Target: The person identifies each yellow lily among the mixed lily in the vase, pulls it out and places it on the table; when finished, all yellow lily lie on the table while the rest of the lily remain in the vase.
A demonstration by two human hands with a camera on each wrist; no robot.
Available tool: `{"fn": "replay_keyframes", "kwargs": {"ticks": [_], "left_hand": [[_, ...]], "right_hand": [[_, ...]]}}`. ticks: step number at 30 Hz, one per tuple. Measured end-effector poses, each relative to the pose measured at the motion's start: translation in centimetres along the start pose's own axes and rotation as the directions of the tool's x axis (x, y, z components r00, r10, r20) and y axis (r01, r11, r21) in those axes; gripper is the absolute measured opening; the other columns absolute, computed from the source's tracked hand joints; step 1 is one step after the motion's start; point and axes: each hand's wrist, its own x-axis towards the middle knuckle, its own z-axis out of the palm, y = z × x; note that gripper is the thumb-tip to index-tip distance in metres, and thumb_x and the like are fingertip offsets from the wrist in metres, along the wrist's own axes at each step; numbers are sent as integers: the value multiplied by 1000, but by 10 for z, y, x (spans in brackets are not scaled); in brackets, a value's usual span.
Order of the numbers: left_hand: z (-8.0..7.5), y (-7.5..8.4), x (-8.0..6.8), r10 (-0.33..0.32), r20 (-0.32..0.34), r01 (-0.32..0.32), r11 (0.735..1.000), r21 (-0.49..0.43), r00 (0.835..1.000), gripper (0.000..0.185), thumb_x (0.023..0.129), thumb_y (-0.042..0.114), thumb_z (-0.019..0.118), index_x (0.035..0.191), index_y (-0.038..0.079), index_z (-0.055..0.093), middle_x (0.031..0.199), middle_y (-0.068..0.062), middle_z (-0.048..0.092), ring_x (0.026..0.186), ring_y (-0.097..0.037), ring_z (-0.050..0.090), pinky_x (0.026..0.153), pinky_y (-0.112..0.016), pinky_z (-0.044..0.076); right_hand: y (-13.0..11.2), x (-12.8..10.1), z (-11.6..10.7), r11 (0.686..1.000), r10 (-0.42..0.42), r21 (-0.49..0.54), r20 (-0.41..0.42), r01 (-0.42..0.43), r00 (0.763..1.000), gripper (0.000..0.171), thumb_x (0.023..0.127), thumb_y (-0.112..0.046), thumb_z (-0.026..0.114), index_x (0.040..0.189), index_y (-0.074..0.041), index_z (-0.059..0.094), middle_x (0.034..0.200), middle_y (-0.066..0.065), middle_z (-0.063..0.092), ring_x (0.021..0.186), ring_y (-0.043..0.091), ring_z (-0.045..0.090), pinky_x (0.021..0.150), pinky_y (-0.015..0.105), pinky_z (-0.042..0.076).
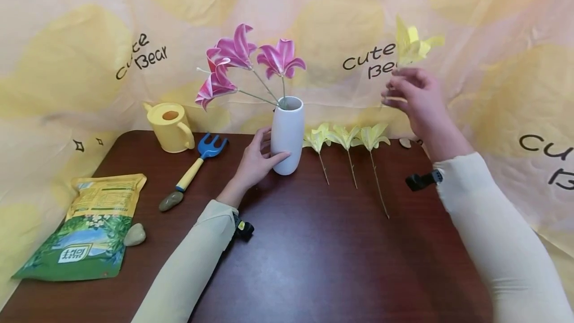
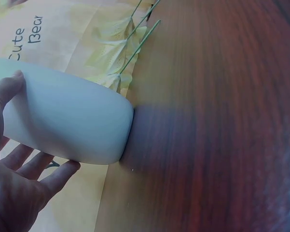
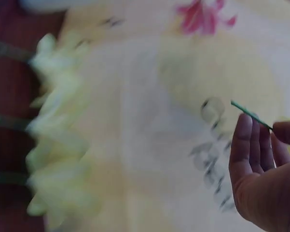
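A white vase (image 1: 288, 138) stands upright on the table with several pink lilies (image 1: 280, 59) in its mouth, leaning left and up. My left hand (image 1: 259, 159) grips the vase from its left side, thumb across the front; the left wrist view shows the fingers round the vase wall (image 2: 72, 116). Raised at the right, my right hand (image 1: 419, 96) pinches a yellow lily (image 1: 412, 44) by its stem, bloom upward. In the right wrist view the green stem (image 3: 251, 115) passes between thumb and fingers. Three yellow lilies (image 1: 345, 138) lie on the table right of the vase.
At the back left stands a yellow watering can (image 1: 169, 126), with a blue hand fork (image 1: 197, 163) beside it. Stones (image 1: 135, 235) and a green-yellow bag (image 1: 89, 233) lie at the left. A printed cloth (image 1: 332, 19) hangs behind the dark table (image 1: 296, 253).
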Motion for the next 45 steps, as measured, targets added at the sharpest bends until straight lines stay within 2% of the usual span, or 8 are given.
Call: {"fn": "replay_keyframes", "kwargs": {"ticks": [3, 8, 12, 17, 24, 33, 40, 45], "left_hand": [[0, 0, -1, 0, 1, 0, 1000, 4, 1000, 83, 97, 26, 91, 166, 20, 44, 162, -16, 59, 152, -36, 60, 123, -60, 54], [0, 0, -2, -7, -1, 7, 1000, 16, 1000, 84, 98, 27, 91, 166, 20, 44, 162, -15, 59, 152, -36, 60, 124, -60, 54], [0, 1, -2, -16, -2, 16, 999, 28, 1000, 83, 98, 30, 90, 166, 21, 44, 161, -15, 58, 152, -35, 60, 124, -59, 54], [0, 1, -2, -19, -4, 19, 1000, 18, 1000, 83, 98, 30, 91, 165, 22, 44, 162, -14, 58, 153, -35, 59, 124, -59, 53], [-1, 3, -1, -13, -5, 13, 1000, 5, 1000, 83, 97, 28, 91, 165, 21, 45, 162, -14, 59, 153, -35, 59, 124, -60, 53], [0, 3, -3, -19, 3, 19, 1000, -11, 1000, 82, 97, 25, 91, 164, 21, 45, 161, -14, 59, 151, -34, 60, 123, -60, 54], [0, 2, -2, -23, 4, 23, 1000, 13, 1000, 83, 97, 29, 91, 165, 22, 44, 161, -14, 59, 151, -36, 61, 121, -61, 55], [0, 1, -1, -19, 3, 19, 1000, 19, 1000, 83, 97, 29, 91, 166, 21, 44, 161, -15, 59, 151, -36, 61, 121, -61, 55]], "right_hand": [[18, -5, -38, 997, 22, -78, 24, -20, 999, 24, 108, -6, 73, 129, -7, 61, 105, 3, 74, 88, 16, 79, 82, 28, 70], [42, -10, -91, 994, 55, -99, 17, -53, 998, 19, 110, -6, 69, 126, -6, 59, 96, 1, 81, 84, 15, 82, 77, 27, 70], [56, -15, -122, 990, 103, -102, 17, -100, 995, 18, 110, -1, 66, 125, -6, 59, 97, 0, 82, 84, 14, 82, 77, 26, 70], [73, -19, -149, 976, 185, -129, 44, -178, 982, 24, 109, 6, 64, 118, -15, 71, 98, -2, 83, 84, 12, 82, 77, 27, 70], [99, -22, -170, 920, 255, -310, 7, -240, 967, 25, 110, 0, 65, 108, -24, 71, 88, -9, 82, 75, 9, 80, 72, 27, 69], [124, -21, -186, 860, 351, -396, 4, -321, 936, 36, 114, 0, 56, 99, -28, 71, 86, -13, 80, 77, 5, 78, 74, 27, 69], [137, -17, -184, 809, 375, -483, -18, -337, 927, 18, 114, -3, 57, 113, -19, 65, 85, -17, 78, 80, 3, 77, 77, 27, 70], [143, -14, -181, 800, 388, -493, -7, -341, 922, 18, 114, -3, 57, 113, -19, 67, 86, -17, 79, 83, 5, 78, 76, 28, 70]]}}
